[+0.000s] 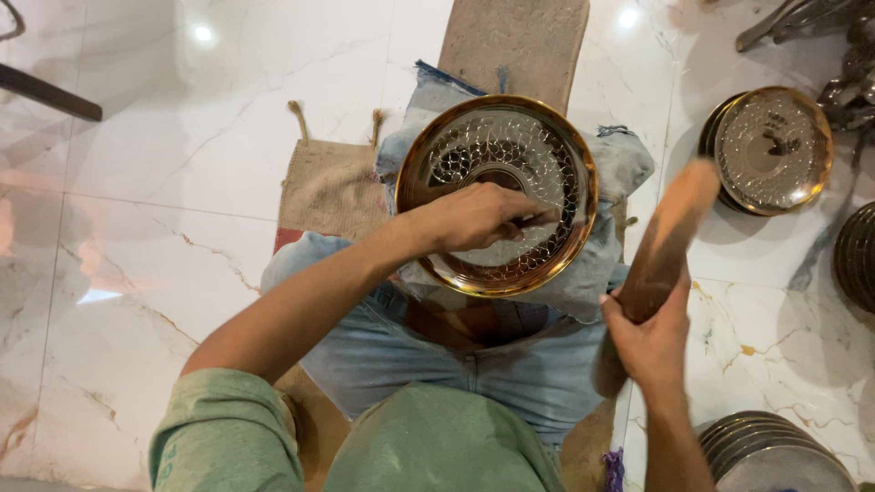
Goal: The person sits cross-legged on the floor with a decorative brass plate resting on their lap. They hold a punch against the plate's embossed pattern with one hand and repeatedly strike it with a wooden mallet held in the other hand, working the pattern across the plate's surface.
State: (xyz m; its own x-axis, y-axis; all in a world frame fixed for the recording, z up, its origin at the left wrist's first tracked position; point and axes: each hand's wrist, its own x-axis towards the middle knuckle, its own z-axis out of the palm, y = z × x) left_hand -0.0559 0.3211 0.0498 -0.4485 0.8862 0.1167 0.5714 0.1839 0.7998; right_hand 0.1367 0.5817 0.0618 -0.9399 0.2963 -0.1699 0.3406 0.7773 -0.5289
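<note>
Left hand pinching punch on brass plate in lap. Right hand gripping wooden mallet, raised. Pattern covers most of plate; finished plate on floor, right.

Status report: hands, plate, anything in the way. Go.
Left hand pressing small tool onto brass plate on lap. Right hand gripping raised wooden mallet. Nothing between them.

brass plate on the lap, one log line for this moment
left hand: pressing a small tool on brass plate | right hand: gripping wooden mallet, raised | plate: on denim over lap | spare plates: on marble floor
</note>
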